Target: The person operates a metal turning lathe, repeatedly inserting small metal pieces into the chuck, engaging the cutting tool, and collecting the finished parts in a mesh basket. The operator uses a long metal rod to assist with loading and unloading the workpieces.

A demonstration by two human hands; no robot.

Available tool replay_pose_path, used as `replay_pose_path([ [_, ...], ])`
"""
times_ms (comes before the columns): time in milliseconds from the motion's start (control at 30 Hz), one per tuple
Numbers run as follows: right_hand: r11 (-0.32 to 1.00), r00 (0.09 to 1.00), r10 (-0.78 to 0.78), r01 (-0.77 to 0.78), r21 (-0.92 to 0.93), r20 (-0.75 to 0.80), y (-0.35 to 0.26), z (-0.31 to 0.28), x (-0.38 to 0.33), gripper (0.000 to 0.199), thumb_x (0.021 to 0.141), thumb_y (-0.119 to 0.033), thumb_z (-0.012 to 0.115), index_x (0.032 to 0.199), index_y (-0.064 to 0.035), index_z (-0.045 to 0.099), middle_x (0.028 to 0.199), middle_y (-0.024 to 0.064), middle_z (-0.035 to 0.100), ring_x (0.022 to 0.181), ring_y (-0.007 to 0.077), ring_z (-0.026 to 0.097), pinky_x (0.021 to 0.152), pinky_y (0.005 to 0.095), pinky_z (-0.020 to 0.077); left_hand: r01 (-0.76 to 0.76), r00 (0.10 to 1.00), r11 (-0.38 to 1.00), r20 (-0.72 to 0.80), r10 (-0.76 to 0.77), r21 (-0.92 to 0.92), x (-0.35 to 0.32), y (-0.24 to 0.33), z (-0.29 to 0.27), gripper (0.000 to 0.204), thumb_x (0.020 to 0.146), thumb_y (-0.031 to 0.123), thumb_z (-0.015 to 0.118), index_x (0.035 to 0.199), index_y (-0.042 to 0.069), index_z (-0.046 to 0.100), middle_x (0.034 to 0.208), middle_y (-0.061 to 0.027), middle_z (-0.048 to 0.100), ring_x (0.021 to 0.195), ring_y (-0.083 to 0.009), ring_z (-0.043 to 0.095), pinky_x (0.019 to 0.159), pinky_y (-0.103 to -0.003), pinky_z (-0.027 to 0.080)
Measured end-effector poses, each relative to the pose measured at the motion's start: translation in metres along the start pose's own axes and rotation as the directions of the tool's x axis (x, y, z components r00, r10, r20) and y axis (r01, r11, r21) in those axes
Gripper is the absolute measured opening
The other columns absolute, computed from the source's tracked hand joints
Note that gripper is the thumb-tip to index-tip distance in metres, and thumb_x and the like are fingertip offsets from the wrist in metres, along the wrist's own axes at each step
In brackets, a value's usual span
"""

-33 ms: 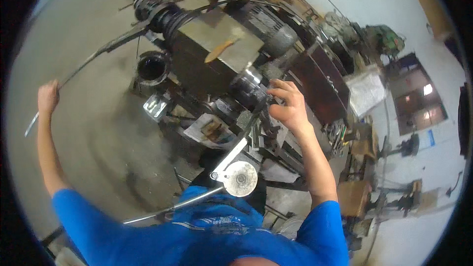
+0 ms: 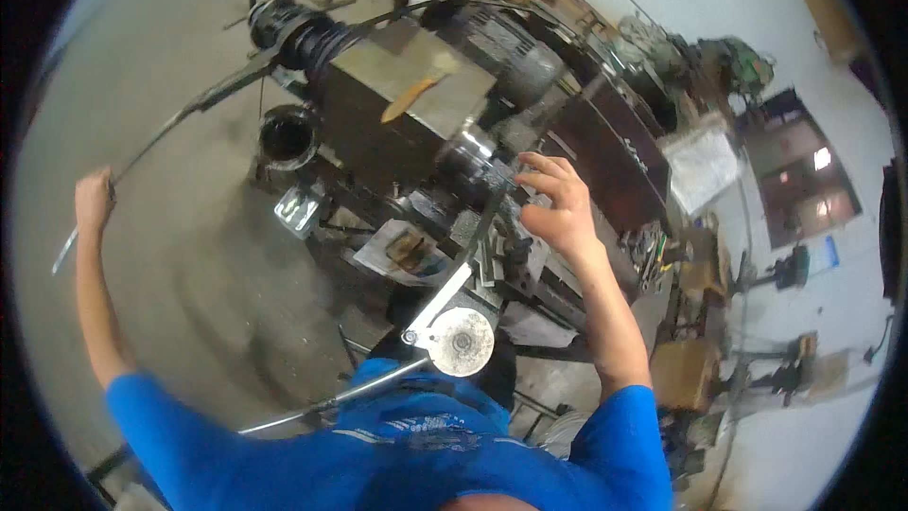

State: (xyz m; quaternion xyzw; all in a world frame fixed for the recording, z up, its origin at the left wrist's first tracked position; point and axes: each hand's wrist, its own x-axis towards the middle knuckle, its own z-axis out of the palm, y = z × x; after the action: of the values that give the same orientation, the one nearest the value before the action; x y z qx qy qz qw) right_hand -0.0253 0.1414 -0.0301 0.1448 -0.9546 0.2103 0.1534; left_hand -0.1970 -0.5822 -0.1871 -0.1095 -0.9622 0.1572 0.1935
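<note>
A long thin metal rod (image 2: 156, 137) slants from a dark sleeve at the back end of the machine out to the far left. My left hand (image 2: 93, 201) is wrapped round the rod, and its pale end sticks out below the fist. My right hand (image 2: 558, 199) is beside the round metal chuck (image 2: 465, 153), with fingers bent and fingertips at a dark bar (image 2: 484, 225). What lies between its thumb and fingers is hidden. Atop the machine's box-shaped housing (image 2: 402, 61) rests a tool with an orange-brown handle (image 2: 409, 102).
A pale round disc (image 2: 462, 342) on a metal arm and rod is close in front of my body. Nearby are a paper sheet (image 2: 402, 251) and an electric motor (image 2: 520, 61). Hand tools (image 2: 648, 255) lie to the right, with a cardboard box (image 2: 683, 374) beyond.
The whole view has shifted slightly. My left hand and the rod sit a little lower in the picture. Both hands keep the same pose.
</note>
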Motion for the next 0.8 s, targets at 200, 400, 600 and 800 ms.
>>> replay_pose_path([
  [200,0.976,0.992,0.089,-0.104,-0.189,-0.085,-0.013,-0.067,-0.098,0.041,0.05,-0.01,0.058,0.089,-0.0014,0.065,0.114,0.0105,0.059,0.105,0.0309,0.051,0.088,0.039,0.0438,-0.177,0.846,0.749,-0.488,-0.216,-0.638,0.014,0.168,-0.046,0.027,0.073,-0.003,0.054,0.099,0.003,0.062,0.095,-0.0137,0.064,0.092,-0.0287,0.061,0.085,-0.036,0.046],
  [400,0.597,0.583,0.801,-0.792,0.124,-0.134,-0.021,-0.093,-0.199,0.046,0.06,0.003,0.051,0.103,-0.0046,0.066,0.074,0.0111,0.065,0.069,0.0189,0.062,0.071,0.0261,0.0475,0.201,0.915,0.635,0.375,0.151,-0.746,0.02,0.368,0.004,0.043,0.072,0.027,0.064,0.105,0.0,0.06,0.093,-0.0248,0.063,0.09,-0.0368,0.061,0.079,-0.043,0.048],
  [600,0.589,0.584,0.798,-0.808,-0.015,-0.147,-0.002,-0.103,-0.316,0.044,0.062,0.001,0.053,0.104,-0.0042,0.065,0.073,0.0104,0.065,0.072,0.0196,0.064,0.075,0.0287,0.048,-0.325,0.814,0.884,0.377,0.442,-0.336,0.062,0.348,0.038,0.027,0.073,0.019,0.06,0.099,0.01,0.06,0.081,-0.016,0.064,0.078,-0.0319,0.064,0.066,-0.046,0.05],
  [800,0.418,0.364,0.883,-0.897,0.146,-0.295,0.07,-0.122,-0.428,0.046,0.061,-0.004,0.054,0.106,-0.001,0.063,0.097,0.0152,0.066,0.087,0.0204,0.063,0.083,0.031,0.0462,-0.056,0.873,0.911,0.422,0.243,-0.409,0.03,0.357,0.013,0.03,0.079,0.029,0.059,0.102,0.011,0.06,0.091,-0.0153,0.064,0.086,-0.0342,0.062,0.073,-0.046,0.049],
])
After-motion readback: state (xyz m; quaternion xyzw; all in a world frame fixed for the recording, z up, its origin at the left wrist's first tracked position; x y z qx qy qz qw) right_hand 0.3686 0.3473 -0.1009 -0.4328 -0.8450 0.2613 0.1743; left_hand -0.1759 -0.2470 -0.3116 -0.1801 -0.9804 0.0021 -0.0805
